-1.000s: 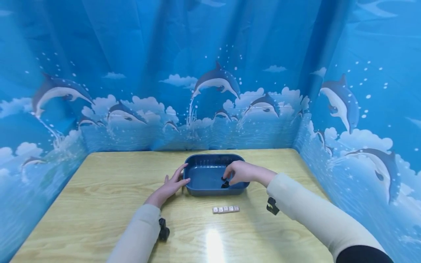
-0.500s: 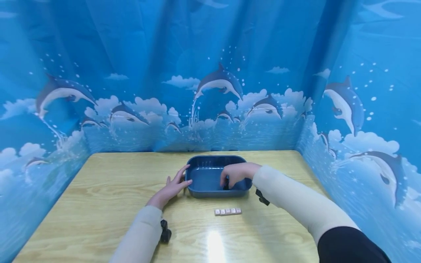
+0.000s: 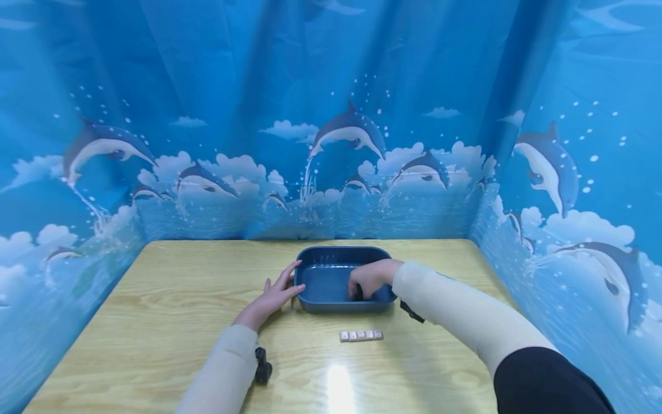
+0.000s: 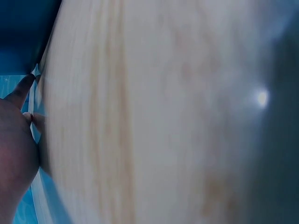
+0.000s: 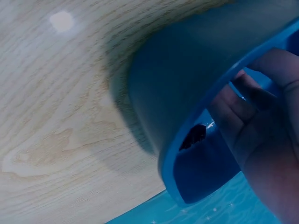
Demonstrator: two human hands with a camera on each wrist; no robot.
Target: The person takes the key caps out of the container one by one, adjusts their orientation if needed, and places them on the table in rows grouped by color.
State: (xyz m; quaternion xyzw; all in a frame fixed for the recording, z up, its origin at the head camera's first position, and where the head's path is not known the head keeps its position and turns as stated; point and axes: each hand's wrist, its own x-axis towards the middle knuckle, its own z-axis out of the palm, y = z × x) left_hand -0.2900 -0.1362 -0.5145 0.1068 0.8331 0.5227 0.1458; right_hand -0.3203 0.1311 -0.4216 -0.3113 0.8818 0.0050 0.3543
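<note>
While a small black piece (image 5: pixel 194 136) is in the right half of the blue basin (image 3: pixel 343 307), the right hand (image 3: pixel 372 278), the nearer, bends over it; whether it pinches anything, I cannot tell. The left hand (image 3: pixel 271 296) spreads its fingers against the basin's left rim.

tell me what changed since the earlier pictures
The right hand has reached further down into the blue rectangular tray, its fingers covering more of the small black pieces; whether it grips one is unclear. The left hand stays at the tray's left end; the row of white square keys lies unmoved.
</note>
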